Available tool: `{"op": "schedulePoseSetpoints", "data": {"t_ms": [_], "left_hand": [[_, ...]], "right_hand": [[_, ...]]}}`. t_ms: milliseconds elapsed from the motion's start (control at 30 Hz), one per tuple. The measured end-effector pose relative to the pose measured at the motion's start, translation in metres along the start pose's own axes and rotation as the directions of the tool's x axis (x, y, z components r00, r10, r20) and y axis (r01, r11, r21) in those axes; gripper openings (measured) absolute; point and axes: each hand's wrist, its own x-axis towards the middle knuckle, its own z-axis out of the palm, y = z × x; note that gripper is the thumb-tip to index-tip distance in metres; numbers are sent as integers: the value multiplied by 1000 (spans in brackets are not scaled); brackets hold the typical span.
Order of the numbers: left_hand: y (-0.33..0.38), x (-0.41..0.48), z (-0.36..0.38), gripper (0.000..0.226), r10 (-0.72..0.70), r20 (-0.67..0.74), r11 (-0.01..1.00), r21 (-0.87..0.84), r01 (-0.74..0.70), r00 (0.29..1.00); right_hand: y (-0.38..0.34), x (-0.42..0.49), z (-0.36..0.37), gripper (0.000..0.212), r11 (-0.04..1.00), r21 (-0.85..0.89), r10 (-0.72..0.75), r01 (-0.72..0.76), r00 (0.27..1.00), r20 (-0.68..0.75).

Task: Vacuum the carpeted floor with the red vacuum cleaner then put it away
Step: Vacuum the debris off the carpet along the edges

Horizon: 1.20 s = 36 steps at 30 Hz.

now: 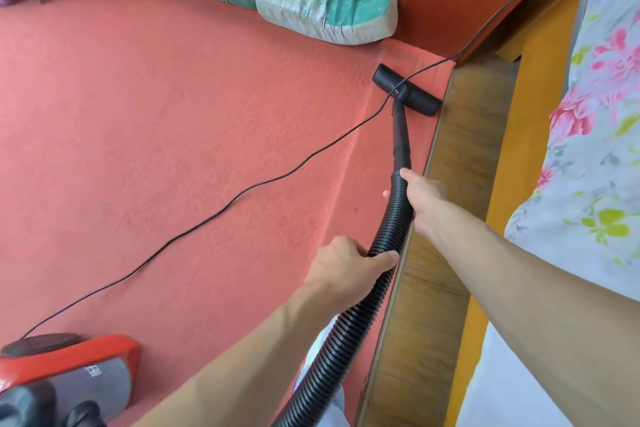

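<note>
Gripping black ribbed hose (349,315) with both my hands: right hand (420,196) clenched near top where hose meets rigid wand (401,135), left hand (346,263) clenched lower down. Floor nozzle (407,89) flat on pink carpet (156,114), in corner just beside wooden bed frame (460,156). Red vacuum cleaner (65,371) sits on carpet at lower left, well apart from nozzle. Power cord (214,215) trails across carpet, crossing over nozzle. Green cushions (311,0) near far wall.
</note>
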Motion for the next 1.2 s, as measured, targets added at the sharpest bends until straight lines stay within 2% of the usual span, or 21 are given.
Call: {"op": "schedulePoseSetpoints", "data": {"t_ms": [167, 367, 433, 567, 667, 833, 933, 1000, 1067, 1200], "left_hand": [[-54, -31, -11, 42, -68, 117, 997, -17, 71, 991], [-135, -88, -42, 39, -125, 294, 991, -6, 132, 948], [-166, -111, -55, 40, -146, 312, 987, -17, 159, 939], [-223, -169, -83, 45, -160, 329, 977, -83, 197, 931], [-260, -218, -110, 53, -149, 330, 973, -119, 198, 932], [-317, -300, -158, 42, -108, 334, 959, -212, 186, 936], [-352, -333, -174, 40, -135, 320, 968, -159, 194, 938], [-378, -346, -179, 36, -182, 263, 977, -64, 206, 947], [-405, -355, -178, 33, -247, 220, 969, 22, 248, 944], [-467, -371, -159, 39, -353, 160, 930, 164, 328, 922]], "right_hand": [[59, -37, -9, 19, 995, -70, 74, -70, 996, 53], [157, -93, 13, 36, 988, -88, 129, -124, 990, 49], [184, -117, 28, 39, 985, -113, 141, -131, 987, 82], [226, -174, 55, 24, 979, -173, 126, -105, 985, 116], [248, -223, 77, 24, 975, -202, 121, -90, 981, 151], [280, -310, 127, 27, 978, -208, 46, -11, 986, 163], [310, -354, 152, 24, 980, -197, 62, -23, 980, 191], [334, -374, 168, 29, 974, -220, 97, -47, 970, 224], [360, -381, 180, 34, 960, -262, 168, -98, 951, 260], [398, -384, 186, 20, 873, -448, 368, -193, 864, 345]]}}
